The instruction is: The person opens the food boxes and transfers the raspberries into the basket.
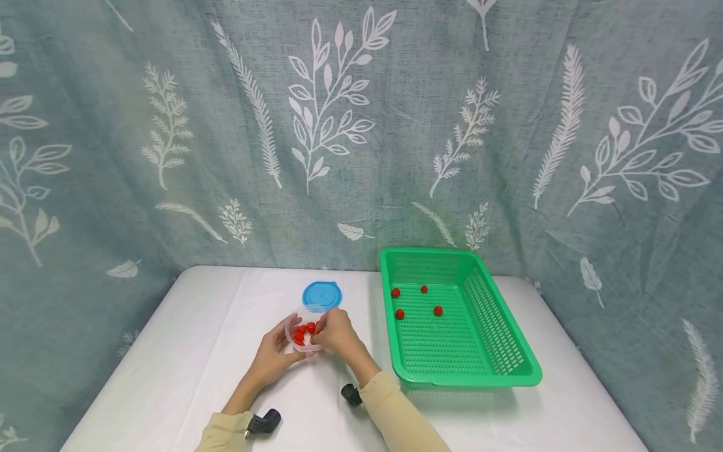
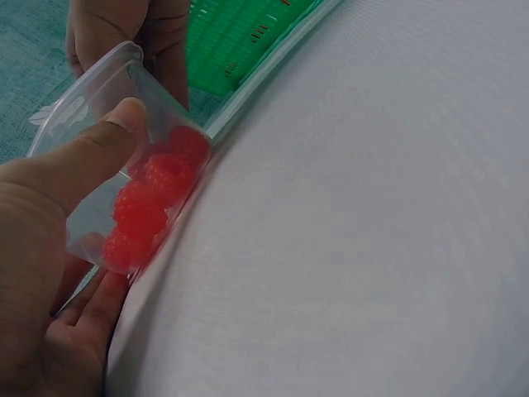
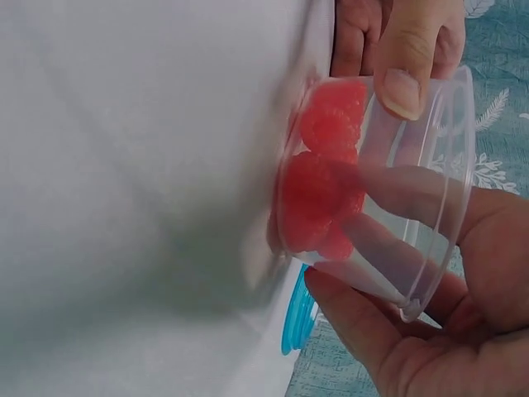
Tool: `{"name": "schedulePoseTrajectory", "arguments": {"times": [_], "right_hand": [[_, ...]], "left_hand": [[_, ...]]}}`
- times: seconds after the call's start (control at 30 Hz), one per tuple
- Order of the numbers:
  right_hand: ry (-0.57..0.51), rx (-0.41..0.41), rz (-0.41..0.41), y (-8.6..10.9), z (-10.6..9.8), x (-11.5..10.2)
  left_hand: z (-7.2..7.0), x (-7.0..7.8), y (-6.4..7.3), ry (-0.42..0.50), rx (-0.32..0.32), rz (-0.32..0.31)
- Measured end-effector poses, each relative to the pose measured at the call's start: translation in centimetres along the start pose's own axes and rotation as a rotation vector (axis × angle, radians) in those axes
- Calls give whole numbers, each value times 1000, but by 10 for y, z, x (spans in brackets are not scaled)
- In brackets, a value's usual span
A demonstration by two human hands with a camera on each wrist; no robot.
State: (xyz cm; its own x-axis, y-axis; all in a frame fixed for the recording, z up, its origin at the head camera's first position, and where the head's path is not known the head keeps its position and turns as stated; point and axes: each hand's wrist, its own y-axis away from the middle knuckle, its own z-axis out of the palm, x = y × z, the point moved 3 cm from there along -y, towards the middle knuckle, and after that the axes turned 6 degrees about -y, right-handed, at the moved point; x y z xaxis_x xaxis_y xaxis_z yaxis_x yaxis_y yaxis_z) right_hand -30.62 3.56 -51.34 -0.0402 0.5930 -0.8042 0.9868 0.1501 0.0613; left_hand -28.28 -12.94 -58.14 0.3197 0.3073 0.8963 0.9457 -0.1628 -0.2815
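A small clear plastic container (image 2: pixel 157 112) stands on the white cloth with several red raspberries (image 2: pixel 140 203) in its bottom. My left hand (image 1: pixel 273 358) grips it from the left side, thumb along the near wall and fingers round the far side. My right hand (image 1: pixel 337 329) reaches over the rim from the right. In the right wrist view, two of its digits are inside the container and close in on a raspberry (image 3: pixel 318 194), while another finger (image 3: pixel 355 322) lies along the outside. Raspberries partly hide behind the right fingers in the head view.
A blue round lid (image 1: pixel 322 295) lies just behind the container. To the right stands a green mesh basket (image 1: pixel 469 380) holding several raspberries (image 1: pixel 438 311) spread toward its left side. A patterned green-grey curtain (image 1: pixel 339 207) hangs behind the white-covered table (image 1: pixel 214 314).
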Motion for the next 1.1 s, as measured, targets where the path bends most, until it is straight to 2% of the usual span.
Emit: {"name": "schedulePoseTrajectory", "arguments": {"times": [0.27, 0.53, 0.77, 1.1], "right_hand": [[71, -34, -2, -2, 2, -3], [116, -67, -21, -3, 1, -5], [147, -79, -49, -5, 1, -9], [150, -69, -86, -7, 5, -3]], "left_hand": [[1, -1, -1, 7, 7, -10], [0, 1, -2, 1, -16, -8], [-4, 35, 6, 6, 7, -3], [-5, 39, 8, 6, -11, -1]]}}
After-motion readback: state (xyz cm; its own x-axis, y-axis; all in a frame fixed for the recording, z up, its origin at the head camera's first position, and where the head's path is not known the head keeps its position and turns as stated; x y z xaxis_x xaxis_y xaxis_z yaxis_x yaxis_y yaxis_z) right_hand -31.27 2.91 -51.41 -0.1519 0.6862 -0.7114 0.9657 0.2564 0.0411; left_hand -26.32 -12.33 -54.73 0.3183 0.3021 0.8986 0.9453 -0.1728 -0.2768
